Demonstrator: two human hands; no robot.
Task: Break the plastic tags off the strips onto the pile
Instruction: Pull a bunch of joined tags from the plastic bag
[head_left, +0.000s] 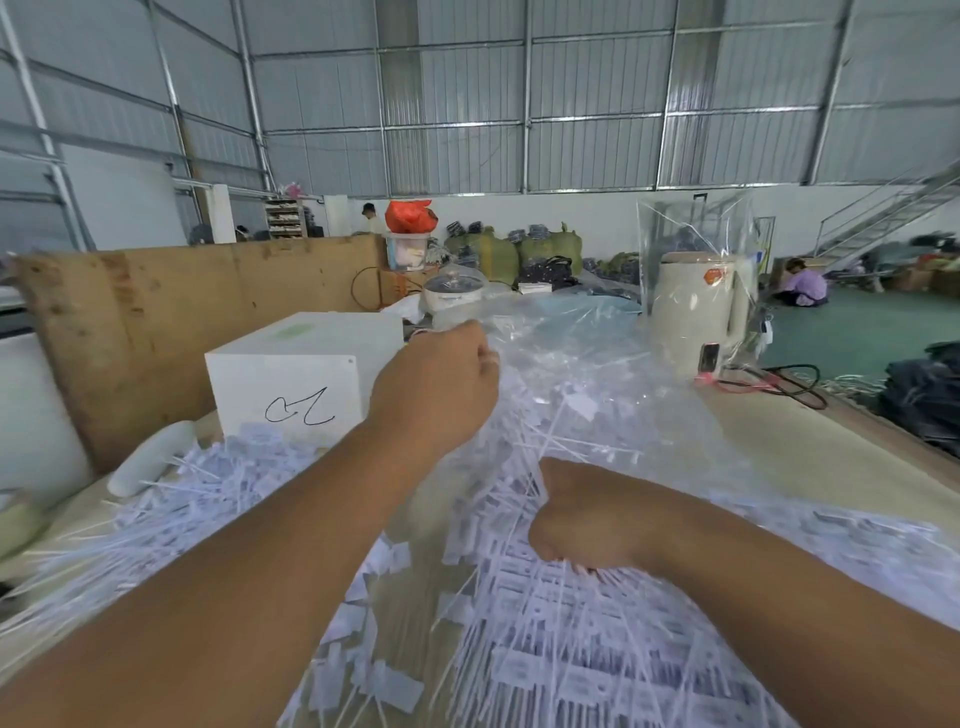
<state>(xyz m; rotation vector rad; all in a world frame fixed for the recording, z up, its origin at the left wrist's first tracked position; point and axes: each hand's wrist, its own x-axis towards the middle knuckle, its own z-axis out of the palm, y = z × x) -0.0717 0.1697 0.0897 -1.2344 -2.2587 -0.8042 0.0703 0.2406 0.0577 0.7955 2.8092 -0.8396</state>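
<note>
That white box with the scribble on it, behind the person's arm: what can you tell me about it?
The white box is a plain cube-like block, smooth and matte, perhaps foam or plastic. A looping black pen mark sits on its front face, a faint green smudge on top, and a small dot near the upper right corner. It stands upright on the table beside the wooden board, loose tags heaped against its base. The left hand reaches past it without touching.

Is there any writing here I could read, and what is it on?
White box: a black handwritten squiggle, no clear letters.
Plastic tags: dark print, too blurred to read.
Kettle: orange sticker, too small to read.
Nothing else legible.
</note>
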